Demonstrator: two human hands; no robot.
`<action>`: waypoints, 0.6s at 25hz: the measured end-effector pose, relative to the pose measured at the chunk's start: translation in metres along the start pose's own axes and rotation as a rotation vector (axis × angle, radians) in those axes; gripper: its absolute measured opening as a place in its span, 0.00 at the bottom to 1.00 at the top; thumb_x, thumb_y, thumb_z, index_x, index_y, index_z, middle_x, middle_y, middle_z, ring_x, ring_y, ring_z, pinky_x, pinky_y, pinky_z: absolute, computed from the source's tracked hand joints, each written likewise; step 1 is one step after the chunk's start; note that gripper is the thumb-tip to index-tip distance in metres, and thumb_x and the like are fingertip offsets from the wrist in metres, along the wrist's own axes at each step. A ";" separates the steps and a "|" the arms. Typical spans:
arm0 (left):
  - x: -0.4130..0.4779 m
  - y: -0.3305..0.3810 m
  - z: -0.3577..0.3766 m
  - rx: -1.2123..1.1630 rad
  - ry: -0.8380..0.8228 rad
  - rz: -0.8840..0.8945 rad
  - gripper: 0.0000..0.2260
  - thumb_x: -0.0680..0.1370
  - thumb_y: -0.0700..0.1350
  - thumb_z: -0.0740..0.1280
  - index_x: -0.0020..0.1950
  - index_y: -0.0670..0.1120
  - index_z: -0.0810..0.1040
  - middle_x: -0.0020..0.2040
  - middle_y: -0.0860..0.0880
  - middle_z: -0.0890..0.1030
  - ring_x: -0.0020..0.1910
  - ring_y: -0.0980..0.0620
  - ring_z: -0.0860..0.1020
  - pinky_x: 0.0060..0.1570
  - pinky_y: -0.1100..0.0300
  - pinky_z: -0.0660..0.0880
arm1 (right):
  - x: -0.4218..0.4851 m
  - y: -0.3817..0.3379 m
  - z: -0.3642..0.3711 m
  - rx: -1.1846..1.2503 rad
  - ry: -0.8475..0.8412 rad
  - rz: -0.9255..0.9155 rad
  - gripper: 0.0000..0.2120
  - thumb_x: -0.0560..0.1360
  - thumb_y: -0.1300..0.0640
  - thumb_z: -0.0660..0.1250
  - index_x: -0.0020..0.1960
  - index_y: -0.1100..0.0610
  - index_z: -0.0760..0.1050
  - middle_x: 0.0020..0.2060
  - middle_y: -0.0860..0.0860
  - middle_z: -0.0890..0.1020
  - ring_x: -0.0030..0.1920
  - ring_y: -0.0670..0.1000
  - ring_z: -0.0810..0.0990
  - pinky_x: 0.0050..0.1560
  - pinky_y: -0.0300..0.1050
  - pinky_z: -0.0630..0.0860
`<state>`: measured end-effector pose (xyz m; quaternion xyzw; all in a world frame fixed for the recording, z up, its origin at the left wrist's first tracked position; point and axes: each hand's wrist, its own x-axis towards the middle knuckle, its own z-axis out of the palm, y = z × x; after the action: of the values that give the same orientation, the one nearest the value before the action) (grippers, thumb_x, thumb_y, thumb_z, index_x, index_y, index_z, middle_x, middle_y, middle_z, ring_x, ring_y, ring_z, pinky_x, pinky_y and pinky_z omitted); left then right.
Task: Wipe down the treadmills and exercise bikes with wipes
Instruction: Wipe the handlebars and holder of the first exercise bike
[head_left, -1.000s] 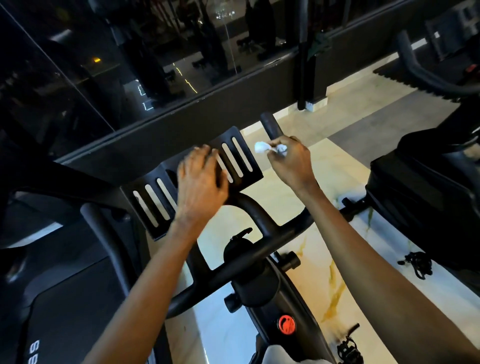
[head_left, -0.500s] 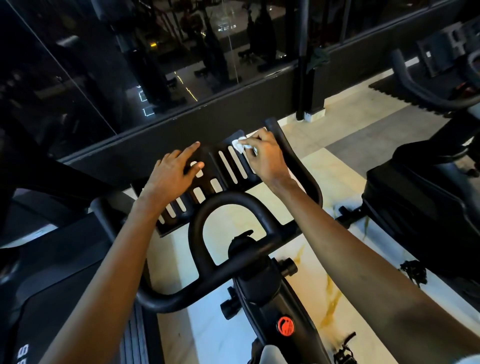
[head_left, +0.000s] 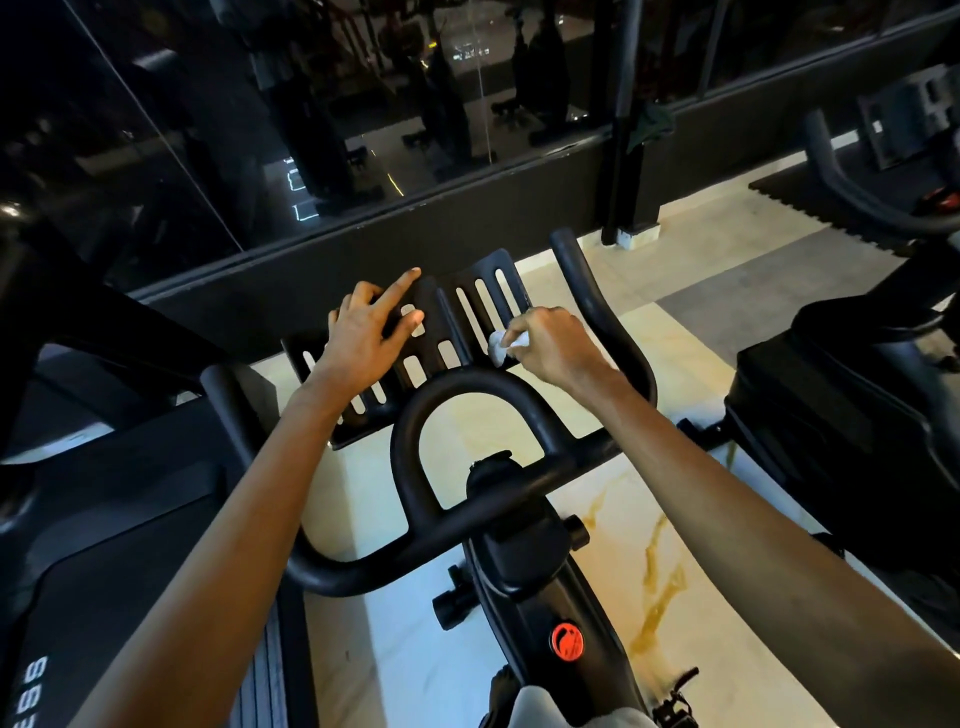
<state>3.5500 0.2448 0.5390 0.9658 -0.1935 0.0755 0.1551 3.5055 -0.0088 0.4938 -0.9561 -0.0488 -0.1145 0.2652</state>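
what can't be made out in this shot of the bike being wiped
Head view: most of the wipe is balled inside the right hand, so its size is unclear.
Head view: the left hand covers part of the slotted tray.
Head view: the treadmill lettering is cut off by the bottom edge, unreadable.
Head view: the mark on the red knob is too small and blurred.

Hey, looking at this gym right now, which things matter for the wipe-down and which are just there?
In the job: wipe held in the right hand; slotted tray under the left hand; handlebar; treadmill on the left; second bike on the right.
Just there: floor mat; glass wall; post.
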 end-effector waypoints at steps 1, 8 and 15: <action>0.000 0.001 0.001 -0.006 0.008 -0.002 0.25 0.84 0.57 0.59 0.80 0.62 0.57 0.62 0.44 0.68 0.65 0.44 0.68 0.70 0.39 0.58 | 0.003 0.000 -0.001 0.051 -0.029 0.027 0.09 0.74 0.59 0.75 0.54 0.52 0.83 0.53 0.52 0.84 0.54 0.54 0.81 0.46 0.40 0.71; 0.001 -0.003 0.006 -0.034 0.040 0.005 0.25 0.84 0.58 0.60 0.80 0.61 0.58 0.62 0.44 0.68 0.65 0.44 0.68 0.71 0.40 0.58 | 0.012 0.003 0.000 0.177 -0.239 -0.039 0.08 0.74 0.55 0.75 0.52 0.50 0.81 0.51 0.44 0.83 0.47 0.42 0.76 0.45 0.40 0.67; 0.002 -0.004 0.010 -0.075 0.064 0.004 0.25 0.83 0.57 0.61 0.80 0.61 0.60 0.62 0.46 0.68 0.66 0.46 0.67 0.72 0.41 0.55 | 0.021 0.002 0.015 0.653 -0.151 0.075 0.09 0.73 0.54 0.77 0.52 0.52 0.84 0.50 0.45 0.86 0.53 0.44 0.83 0.59 0.42 0.78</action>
<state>3.5539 0.2442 0.5293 0.9561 -0.1931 0.0992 0.1970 3.5288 -0.0018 0.4852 -0.8277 -0.0674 -0.0121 0.5570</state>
